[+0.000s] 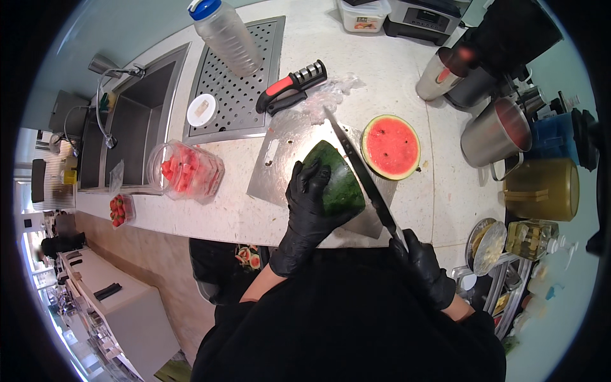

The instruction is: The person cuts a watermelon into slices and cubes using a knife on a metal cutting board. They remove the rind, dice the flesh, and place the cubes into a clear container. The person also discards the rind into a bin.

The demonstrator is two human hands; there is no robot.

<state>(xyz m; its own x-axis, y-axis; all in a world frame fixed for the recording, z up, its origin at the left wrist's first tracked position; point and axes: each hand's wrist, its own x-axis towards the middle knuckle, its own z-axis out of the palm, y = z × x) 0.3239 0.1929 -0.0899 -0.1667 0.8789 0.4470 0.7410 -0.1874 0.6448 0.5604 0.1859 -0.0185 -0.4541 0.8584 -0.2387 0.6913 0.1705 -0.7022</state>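
Note:
My left hand, in a black glove, grips a dark green watermelon piece from its left side. The piece rests rind up on a metal cutting board. In my black-gloved right hand is the handle of a long knife. Its blade points away from me along the right side of the piece; whether it touches the rind I cannot tell. A watermelon half lies to the right of the blade, red flesh up, partly over the board's edge.
A clear plastic jar of watermelon chunks and a box of strawberries stand left, near a sink. Beyond the board lie a knife sharpener and crumpled plastic wrap. Steel pitchers line the right. Below the counter, a bin holds rinds.

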